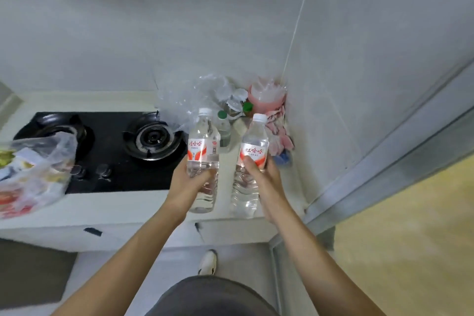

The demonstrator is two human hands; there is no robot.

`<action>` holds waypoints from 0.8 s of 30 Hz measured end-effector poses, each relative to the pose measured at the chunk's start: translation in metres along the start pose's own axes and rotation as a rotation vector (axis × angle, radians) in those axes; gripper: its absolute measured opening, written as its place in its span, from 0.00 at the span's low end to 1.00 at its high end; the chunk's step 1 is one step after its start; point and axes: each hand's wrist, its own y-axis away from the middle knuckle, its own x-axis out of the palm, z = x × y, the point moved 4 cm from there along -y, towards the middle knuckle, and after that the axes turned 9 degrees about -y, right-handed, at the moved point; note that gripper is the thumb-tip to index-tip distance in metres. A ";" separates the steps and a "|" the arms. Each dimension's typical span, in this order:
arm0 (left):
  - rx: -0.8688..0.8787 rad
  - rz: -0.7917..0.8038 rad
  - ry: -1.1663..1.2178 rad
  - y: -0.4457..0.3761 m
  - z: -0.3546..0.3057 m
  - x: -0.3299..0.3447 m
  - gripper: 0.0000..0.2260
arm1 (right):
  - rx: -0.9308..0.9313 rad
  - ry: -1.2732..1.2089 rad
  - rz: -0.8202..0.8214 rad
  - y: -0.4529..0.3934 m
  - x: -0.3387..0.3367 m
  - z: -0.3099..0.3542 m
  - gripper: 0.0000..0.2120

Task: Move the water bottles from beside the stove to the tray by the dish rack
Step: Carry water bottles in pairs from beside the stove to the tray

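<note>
Two clear water bottles with white caps and red-and-white labels are held above the counter to the right of the stove (110, 146). My left hand (191, 183) grips the lower body of the left bottle (204, 146). My right hand (264, 182) grips the right bottle (252, 149) around its label, thumb across the front. Both bottles stand roughly upright, the right one tilted slightly. Behind them a smaller bottle with a green cap (223, 128) stands on the counter. No tray or dish rack is in view.
Crumpled clear plastic (189, 95), pink cups in a bag (266, 95), another green-capped bottle (247, 108) and a pink cloth (280, 133) fill the corner. A plastic bag of groceries (36, 174) lies over the stove's left side. A grey wall edge runs at right.
</note>
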 end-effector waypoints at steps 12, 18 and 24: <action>0.078 -0.403 0.131 0.149 -0.005 -0.189 0.20 | -0.017 0.040 0.411 0.083 0.213 -0.005 0.15; 0.055 -0.685 0.166 0.263 0.040 -0.336 0.21 | 0.111 0.059 0.666 0.159 0.372 -0.077 0.26; -0.018 -0.953 0.213 0.390 0.097 -0.484 0.25 | 0.163 0.130 0.890 0.273 0.539 -0.158 0.24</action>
